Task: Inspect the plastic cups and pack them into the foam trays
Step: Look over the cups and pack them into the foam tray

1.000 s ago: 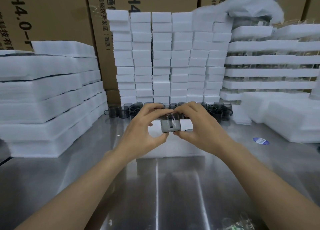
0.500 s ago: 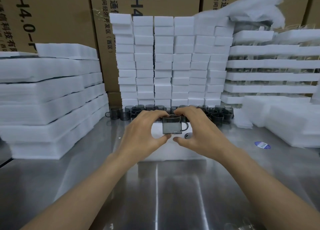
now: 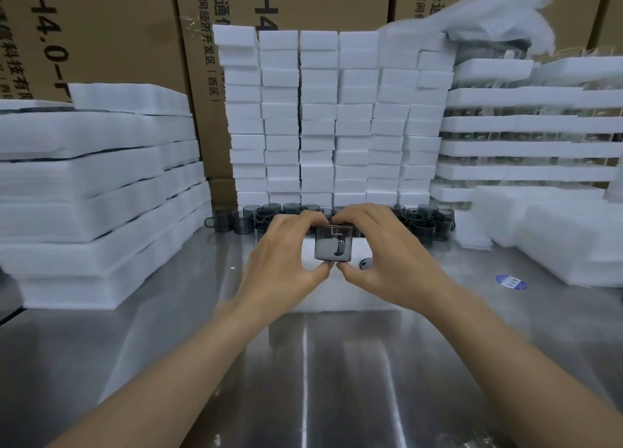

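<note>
Inspection is occupying both hands: the left hand (image 3: 286, 262) and the right hand (image 3: 387, 255) are each pinching the smoky grey cup (image 3: 333, 247), thumbs under its base and fingers on its rim. They are holding it over the foam tray (image 3: 337, 299), probably so that light is passing through its clear wall and showing any flaw. Its handle is showing mid-wall; near side or far is hard to tell. More cups (image 3: 421, 225) are waiting in a row behind, within easy reach, before stacked foam blocks (image 3: 320, 120) on the steel table (image 3: 303, 363).
</note>
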A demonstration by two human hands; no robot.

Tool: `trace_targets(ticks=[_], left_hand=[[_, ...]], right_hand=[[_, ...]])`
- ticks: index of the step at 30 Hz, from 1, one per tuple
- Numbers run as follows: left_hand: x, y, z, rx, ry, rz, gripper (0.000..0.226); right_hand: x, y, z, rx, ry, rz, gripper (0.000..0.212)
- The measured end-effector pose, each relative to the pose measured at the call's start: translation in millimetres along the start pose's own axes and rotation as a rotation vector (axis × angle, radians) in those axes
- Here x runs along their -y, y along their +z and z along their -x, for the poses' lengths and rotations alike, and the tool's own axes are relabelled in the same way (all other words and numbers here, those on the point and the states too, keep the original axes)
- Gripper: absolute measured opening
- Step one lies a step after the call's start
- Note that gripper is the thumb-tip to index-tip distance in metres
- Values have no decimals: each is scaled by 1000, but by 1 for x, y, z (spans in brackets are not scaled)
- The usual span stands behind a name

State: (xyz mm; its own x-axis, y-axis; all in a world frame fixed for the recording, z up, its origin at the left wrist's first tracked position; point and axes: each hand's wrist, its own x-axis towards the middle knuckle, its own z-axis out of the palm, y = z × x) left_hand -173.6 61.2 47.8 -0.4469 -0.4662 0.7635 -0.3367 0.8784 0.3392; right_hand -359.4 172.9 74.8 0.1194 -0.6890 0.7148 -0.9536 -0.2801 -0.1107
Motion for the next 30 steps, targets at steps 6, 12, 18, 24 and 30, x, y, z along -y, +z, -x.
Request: trace_targets(ticks=[6, 12, 18, 24, 30], left_hand=[[6, 2, -1, 97, -99, 121, 55], [1, 1, 2, 84, -53, 15, 68], [-2, -5, 0, 82, -82, 62, 58], [0, -1, -1, 107, -35, 166, 59], [31, -3, -4, 203, -227, 77, 68]], right_hand=[[-11, -2, 2, 60, 73, 53, 62], [-4, -2, 2, 18, 15, 93, 62], [1, -2, 1, 39, 114, -174, 56], [-4, 0, 0, 133, 353, -474, 60], [-11, -1, 0, -63, 454, -423, 60]])
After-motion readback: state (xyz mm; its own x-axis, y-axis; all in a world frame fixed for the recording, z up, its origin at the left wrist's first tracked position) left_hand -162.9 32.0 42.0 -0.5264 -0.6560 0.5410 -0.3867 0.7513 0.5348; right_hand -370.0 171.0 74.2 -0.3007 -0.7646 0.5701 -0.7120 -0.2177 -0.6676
